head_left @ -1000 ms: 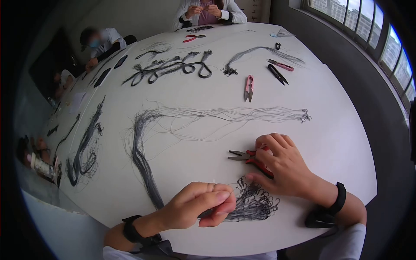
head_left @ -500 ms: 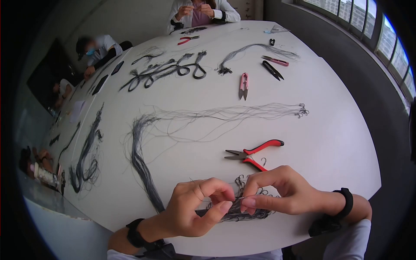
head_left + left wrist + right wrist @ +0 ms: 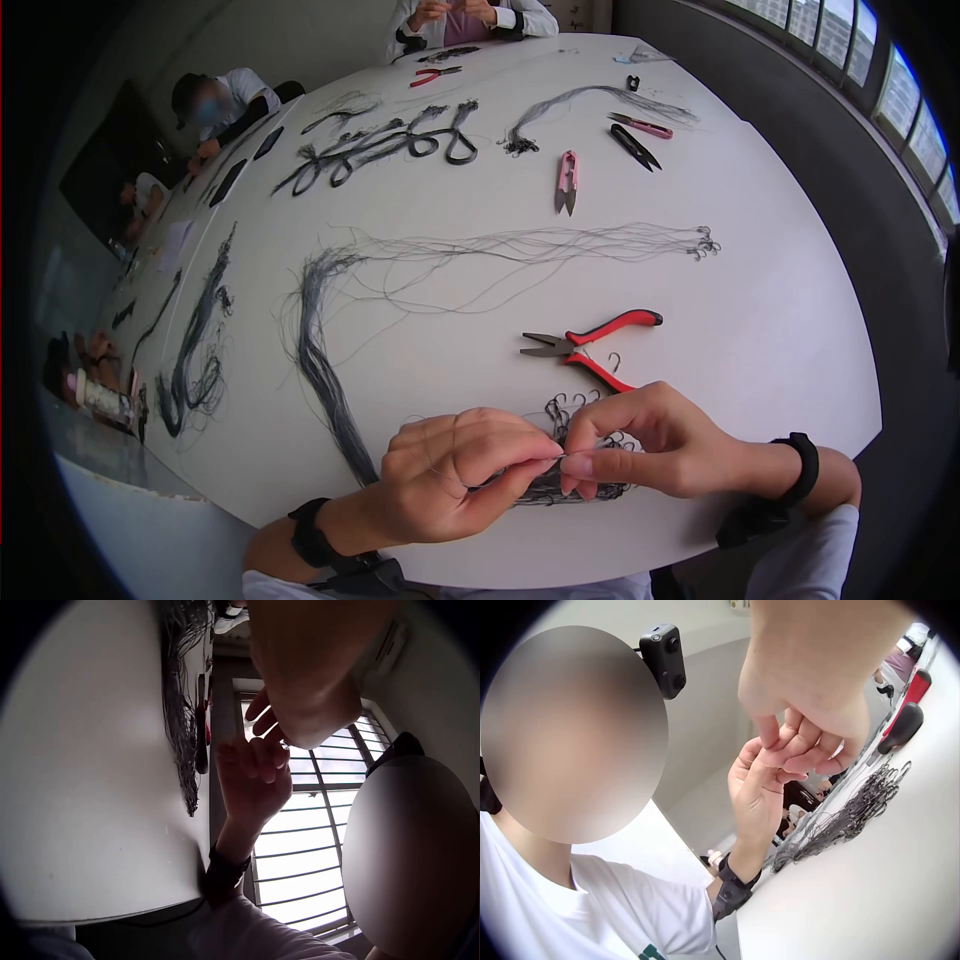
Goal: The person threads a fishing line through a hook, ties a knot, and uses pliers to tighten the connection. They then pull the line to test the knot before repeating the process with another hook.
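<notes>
Thumb and fingers of my left hand (image 3: 470,475) pinch a thin line that loops over the back of the hand. My right hand (image 3: 650,440) meets it fingertip to fingertip, pinching the same fine piece; whether a hook is between them I cannot tell. Under both hands lies a bundle of dark hooks and lines (image 3: 560,410), partly covered, and fully seen in the right wrist view (image 3: 847,814). Just beyond, red-handled pliers (image 3: 572,346) lie with jaws apart, a single loose hook (image 3: 614,362) between their handles.
A long grey line bundle (image 3: 318,350) bends across the table (image 3: 760,330) toward small hooks (image 3: 706,243). Farther back lie pink snips (image 3: 568,182), black snips (image 3: 635,148), looped dark bundles (image 3: 420,145) and another pair of red pliers (image 3: 434,75). Other people sit at the far and left sides.
My right hand has left the pliers and come to my left fingertips. My left hand has turned, knuckles more upward, its thumb and fingers closer together.
</notes>
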{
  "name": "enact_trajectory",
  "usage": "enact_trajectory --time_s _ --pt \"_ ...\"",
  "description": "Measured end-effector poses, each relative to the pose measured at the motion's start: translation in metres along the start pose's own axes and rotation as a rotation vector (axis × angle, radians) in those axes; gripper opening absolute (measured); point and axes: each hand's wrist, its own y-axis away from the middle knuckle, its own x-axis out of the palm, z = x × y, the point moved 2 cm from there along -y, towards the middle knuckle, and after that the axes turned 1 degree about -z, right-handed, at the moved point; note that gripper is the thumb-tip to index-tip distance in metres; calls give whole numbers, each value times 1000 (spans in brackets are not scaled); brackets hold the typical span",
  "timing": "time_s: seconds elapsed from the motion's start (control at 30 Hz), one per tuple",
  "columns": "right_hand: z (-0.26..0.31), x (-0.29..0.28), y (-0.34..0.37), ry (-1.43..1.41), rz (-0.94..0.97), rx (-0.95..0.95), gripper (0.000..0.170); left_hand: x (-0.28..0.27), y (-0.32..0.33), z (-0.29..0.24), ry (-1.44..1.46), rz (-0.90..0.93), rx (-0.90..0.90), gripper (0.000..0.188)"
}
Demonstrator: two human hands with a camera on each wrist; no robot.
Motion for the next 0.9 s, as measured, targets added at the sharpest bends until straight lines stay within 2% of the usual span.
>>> enact_trajectory --time_s 0.23,0.3,0.33,0.4,0.6,0.83,0.9 --pt "1 0 0 162 -64 -63 11 0 0 -1 -9 -22 20 21" --pt "2 0 1 334 -147 -232 6 0 0 -1 -12 -15 12 21" --pt "1 0 0 334 -147 -231 6 0 0 0 -5 -17 11 21" --pt "3 0 0 507 -195 -391 2 -1 0 0 2 -18 8 21" --pt "2 2 0 772 -286 -599 5 -1 0 0 -2 -17 14 20" --pt "3 2 0 683 -261 -517 3 0 0 1 16 -26 22 21" --pt "2 1 1 473 -185 -293 3 1 0 0 2 -21 32 21"
